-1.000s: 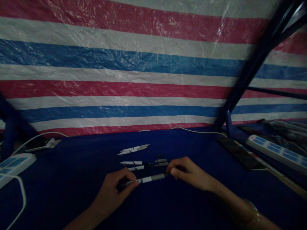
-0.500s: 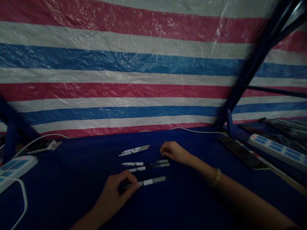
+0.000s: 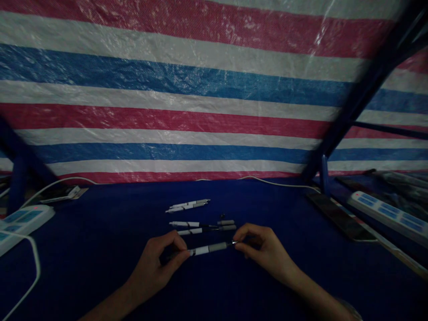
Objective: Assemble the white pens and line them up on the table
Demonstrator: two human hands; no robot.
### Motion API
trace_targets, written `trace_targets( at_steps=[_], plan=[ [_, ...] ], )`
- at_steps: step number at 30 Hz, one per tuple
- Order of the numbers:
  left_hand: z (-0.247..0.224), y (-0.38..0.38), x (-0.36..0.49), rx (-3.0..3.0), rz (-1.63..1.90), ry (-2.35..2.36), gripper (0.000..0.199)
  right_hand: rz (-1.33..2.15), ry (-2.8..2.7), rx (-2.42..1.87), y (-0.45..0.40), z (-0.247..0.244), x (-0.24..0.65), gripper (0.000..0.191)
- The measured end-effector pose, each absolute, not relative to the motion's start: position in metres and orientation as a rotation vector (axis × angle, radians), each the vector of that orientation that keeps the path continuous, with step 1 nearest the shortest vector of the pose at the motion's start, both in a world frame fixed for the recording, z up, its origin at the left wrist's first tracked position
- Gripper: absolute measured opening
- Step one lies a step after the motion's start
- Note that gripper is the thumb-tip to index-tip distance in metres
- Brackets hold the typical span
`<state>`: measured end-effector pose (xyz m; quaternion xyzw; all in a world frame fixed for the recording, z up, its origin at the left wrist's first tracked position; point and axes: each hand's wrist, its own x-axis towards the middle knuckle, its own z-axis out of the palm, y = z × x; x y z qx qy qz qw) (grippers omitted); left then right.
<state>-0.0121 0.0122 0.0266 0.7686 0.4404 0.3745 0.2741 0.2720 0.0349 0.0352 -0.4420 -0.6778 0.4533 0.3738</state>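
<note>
**Well, two hands hold one pen over a blue cloth**

The left hand (image 3: 152, 264) is closed around the dark end of a long, thin pen (image 3: 207, 248). The right hand (image 3: 261, 248) pinches the other end, by a small shiny silver tip, with its fingers and thumb. The pen lies almost flat, and its right end sits a bit higher. It has a white band and a wide grey band, with thin black marks between them. It is held just above the blue cloth (image 3: 301, 249), but I cannot tell if it touches.

Take the held pen as the middle of a clock. At 12 o'clock, just past it, two more pens (image 3: 202, 228) lie side by side. Farther along at 12, two pens (image 3: 187, 205) lie close together. A tiny dark piece (image 3: 222, 216) sits near 1 o'clock.

A white power strip (image 3: 386, 211) and a dark phone (image 3: 341, 217) are at 2 o'clock, well apart from the hands. Another power strip (image 3: 23, 220) is at 10 o'clock. A striped red, white and blue tarp (image 3: 167, 111) hangs behind it all.
</note>
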Motion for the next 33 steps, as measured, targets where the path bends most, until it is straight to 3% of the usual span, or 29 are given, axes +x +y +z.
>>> trace_targets(
  at_steps=[18, 33],
  plan=[
    [0.024, 0.01, -0.01, 2.047, 0.975, 1.141, 0.016, 0.993, -1.9, -1.106, 0.03, 0.024, 0.268, 0.005],
    [0.024, 0.011, -0.011, 1.914, 0.965, 1.055, 0.019, 1.09, -1.873, -1.044, 0.028, 0.021, 0.27, 0.003]
  ],
)
